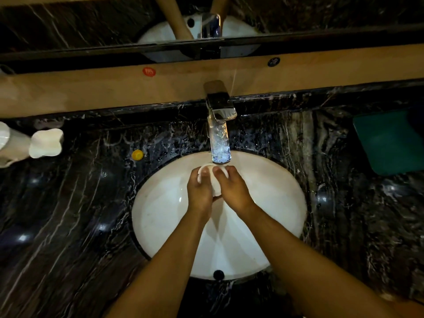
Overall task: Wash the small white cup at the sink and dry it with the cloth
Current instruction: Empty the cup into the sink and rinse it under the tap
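The small white cup is held over the white oval sink, just below the spout of the chrome faucet. My left hand grips its left side, with the thumb at the rim. My right hand clasps its right side, thumb also at the rim. Both hands cover most of the cup. The spout end glitters; whether water is running I cannot tell. A green cloth lies on the counter at the far right.
The sink is set in a dark marble counter. A white dispenser lies at the far left and a small yellow cap sits left of the faucet. A wooden ledge and a mirror run along the back.
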`<action>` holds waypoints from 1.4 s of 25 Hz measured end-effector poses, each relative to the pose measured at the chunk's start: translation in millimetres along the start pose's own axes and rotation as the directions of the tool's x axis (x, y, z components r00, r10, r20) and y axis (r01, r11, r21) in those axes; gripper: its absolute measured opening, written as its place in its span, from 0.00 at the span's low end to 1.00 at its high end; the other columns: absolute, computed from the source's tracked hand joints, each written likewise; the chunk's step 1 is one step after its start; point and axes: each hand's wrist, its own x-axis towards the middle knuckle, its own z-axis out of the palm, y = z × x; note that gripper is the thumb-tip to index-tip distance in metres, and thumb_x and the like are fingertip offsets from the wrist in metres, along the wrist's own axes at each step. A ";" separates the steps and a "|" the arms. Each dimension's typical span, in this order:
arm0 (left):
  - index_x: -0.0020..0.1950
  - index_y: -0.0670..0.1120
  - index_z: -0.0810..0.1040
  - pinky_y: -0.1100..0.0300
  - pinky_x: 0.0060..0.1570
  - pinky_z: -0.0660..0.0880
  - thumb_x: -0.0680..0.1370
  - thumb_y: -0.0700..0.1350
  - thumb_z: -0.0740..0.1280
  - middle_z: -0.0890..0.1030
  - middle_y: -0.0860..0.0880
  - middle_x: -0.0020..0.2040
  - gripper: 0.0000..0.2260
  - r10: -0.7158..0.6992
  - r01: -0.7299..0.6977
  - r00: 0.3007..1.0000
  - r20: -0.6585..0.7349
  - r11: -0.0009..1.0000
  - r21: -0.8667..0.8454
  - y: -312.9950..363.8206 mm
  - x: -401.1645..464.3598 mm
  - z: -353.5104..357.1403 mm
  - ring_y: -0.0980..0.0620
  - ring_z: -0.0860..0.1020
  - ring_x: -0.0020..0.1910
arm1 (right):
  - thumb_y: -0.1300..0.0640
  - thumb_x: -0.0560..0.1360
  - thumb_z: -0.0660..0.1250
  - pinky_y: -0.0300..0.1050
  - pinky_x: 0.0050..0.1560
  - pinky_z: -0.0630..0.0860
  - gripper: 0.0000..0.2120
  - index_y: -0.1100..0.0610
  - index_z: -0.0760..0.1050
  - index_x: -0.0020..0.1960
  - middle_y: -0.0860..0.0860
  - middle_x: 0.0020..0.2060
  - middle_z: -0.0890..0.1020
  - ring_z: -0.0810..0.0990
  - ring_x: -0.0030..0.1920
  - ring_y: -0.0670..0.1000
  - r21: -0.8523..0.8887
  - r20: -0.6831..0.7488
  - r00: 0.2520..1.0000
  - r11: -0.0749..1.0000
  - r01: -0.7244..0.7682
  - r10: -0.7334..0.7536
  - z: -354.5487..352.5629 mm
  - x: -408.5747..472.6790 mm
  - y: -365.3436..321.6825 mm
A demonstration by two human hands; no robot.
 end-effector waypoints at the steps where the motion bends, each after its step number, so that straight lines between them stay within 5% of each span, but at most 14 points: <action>1: 0.57 0.52 0.79 0.49 0.46 0.83 0.84 0.48 0.61 0.84 0.47 0.52 0.07 0.107 -0.107 0.994 0.002 0.989 0.103 3.0 0.7 -3.5 0.46 0.84 0.52 | 0.42 0.80 0.63 0.48 0.51 0.82 0.14 0.52 0.75 0.58 0.52 0.54 0.84 0.82 0.48 0.46 0.074 0.038 0.993 0.991 -0.110 0.108 0.2 1.2 -3.0; 3: 0.56 0.54 0.79 0.59 0.47 0.80 0.84 0.44 0.62 0.84 0.51 0.52 0.08 0.255 -0.263 0.965 0.064 0.936 0.236 10.4 2.4 -7.8 0.53 0.83 0.51 | 0.40 0.80 0.61 0.60 0.54 0.83 0.19 0.53 0.78 0.60 0.54 0.55 0.84 0.84 0.52 0.54 0.242 0.112 0.949 0.919 -0.312 0.293 3.4 1.6 -8.4; 6: 0.57 0.55 0.78 0.65 0.50 0.78 0.81 0.38 0.63 0.84 0.54 0.53 0.12 0.354 -0.382 0.924 0.143 0.853 0.355 12.8 1.5 -9.3 0.59 0.82 0.51 | 0.39 0.80 0.60 0.64 0.53 0.83 0.20 0.51 0.80 0.60 0.55 0.56 0.85 0.84 0.55 0.59 0.372 0.155 0.901 0.821 -0.434 0.406 7.3 8.1 -14.7; 10: 0.67 0.46 0.78 0.77 0.51 0.72 0.80 0.33 0.62 0.81 0.50 0.58 0.17 0.454 -0.490 0.867 0.208 0.695 0.526 5.0 -4.1 -14.6 0.53 0.79 0.55 | 0.47 0.82 0.59 0.56 0.55 0.80 0.16 0.55 0.79 0.57 0.57 0.51 0.86 0.84 0.51 0.58 0.513 0.107 0.879 0.731 -0.450 0.465 18.2 15.0 -18.2; 13: 0.67 0.48 0.77 0.75 0.49 0.72 0.81 0.35 0.62 0.80 0.52 0.57 0.16 0.448 -0.511 0.858 0.251 0.695 0.505 5.0 -11.1 -17.8 0.55 0.79 0.53 | 0.53 0.83 0.57 0.50 0.50 0.77 0.13 0.58 0.78 0.49 0.58 0.44 0.83 0.82 0.45 0.57 0.589 0.004 0.878 0.708 -0.389 0.479 23.1 16.7 -12.5; 15: 0.63 0.50 0.76 0.75 0.42 0.72 0.81 0.38 0.61 0.81 0.52 0.52 0.13 0.426 -0.493 0.869 0.250 0.712 0.501 5.0 -13.6 -18.3 0.59 0.80 0.48 | 0.54 0.80 0.62 0.47 0.45 0.77 0.11 0.58 0.79 0.47 0.56 0.41 0.84 0.82 0.42 0.56 0.574 -0.008 0.901 0.740 -0.351 0.434 24.0 16.2 -10.3; 18: 0.61 0.45 0.73 0.74 0.34 0.72 0.83 0.40 0.62 0.80 0.51 0.46 0.07 0.386 -0.444 0.893 0.231 0.676 0.588 4.4 -5.9 -21.4 0.61 0.78 0.41 | 0.53 0.73 0.71 0.39 0.31 0.76 0.10 0.58 0.78 0.50 0.51 0.35 0.83 0.82 0.32 0.48 0.328 -0.025 0.959 0.909 -0.258 0.281 28.7 15.3 -5.1; 21: 0.54 0.45 0.72 0.72 0.30 0.70 0.81 0.40 0.65 0.79 0.52 0.38 0.04 0.317 -0.406 0.913 0.255 0.664 0.628 6.2 4.2 -23.6 0.60 0.76 0.35 | 0.55 0.78 0.66 0.43 0.37 0.77 0.10 0.61 0.77 0.55 0.54 0.41 0.84 0.84 0.41 0.53 0.205 -0.152 0.955 0.953 -0.222 0.255 27.0 18.7 -3.8; 24: 0.50 0.48 0.74 0.70 0.33 0.72 0.83 0.44 0.62 0.80 0.52 0.40 0.03 0.279 -0.317 0.948 0.152 0.788 0.528 8.3 9.6 -20.8 0.53 0.78 0.39 | 0.59 0.80 0.61 0.44 0.38 0.75 0.10 0.61 0.78 0.56 0.58 0.46 0.83 0.81 0.45 0.58 0.328 -0.184 0.938 0.917 -0.224 0.295 15.7 24.8 -5.9; 27: 0.55 0.48 0.79 0.52 0.47 0.81 0.83 0.39 0.59 0.84 0.45 0.50 0.10 0.040 -0.041 0.999 0.008 0.989 0.142 10.1 9.8 -8.5 0.43 0.82 0.50 | 0.57 0.79 0.64 0.44 0.37 0.79 0.07 0.54 0.79 0.55 0.53 0.47 0.85 0.84 0.44 0.54 0.388 -0.081 0.970 0.904 -0.180 0.227 16.0 18.2 -8.7; 29: 0.60 0.43 0.80 0.46 0.49 0.81 0.82 0.35 0.59 0.84 0.40 0.54 0.13 -0.065 0.064 0.998 -0.017 0.997 -0.031 10.3 6.4 -2.0 0.39 0.83 0.52 | 0.59 0.79 0.65 0.47 0.39 0.82 0.08 0.54 0.79 0.56 0.53 0.48 0.86 0.85 0.47 0.55 0.322 -0.063 0.987 0.939 -0.120 0.148 18.0 14.6 -5.0; 32: 0.61 0.39 0.79 0.38 0.52 0.81 0.80 0.32 0.60 0.83 0.36 0.56 0.13 -0.082 0.083 0.996 0.034 0.995 -0.048 11.8 3.9 -5.9 0.36 0.83 0.53 | 0.65 0.79 0.64 0.58 0.51 0.84 0.10 0.57 0.80 0.58 0.58 0.52 0.85 0.85 0.53 0.61 0.205 -0.103 0.994 0.979 -0.023 0.044 8.9 15.5 -8.9; 35: 0.60 0.38 0.78 0.29 0.53 0.78 0.77 0.30 0.64 0.83 0.35 0.56 0.13 -0.110 0.118 0.985 0.133 0.991 -0.056 14.7 4.9 -14.7 0.32 0.82 0.54 | 0.65 0.79 0.63 0.58 0.50 0.83 0.09 0.55 0.80 0.53 0.55 0.49 0.85 0.84 0.52 0.61 0.048 -0.074 0.997 0.999 0.011 -0.008 -3.0 19.7 -14.3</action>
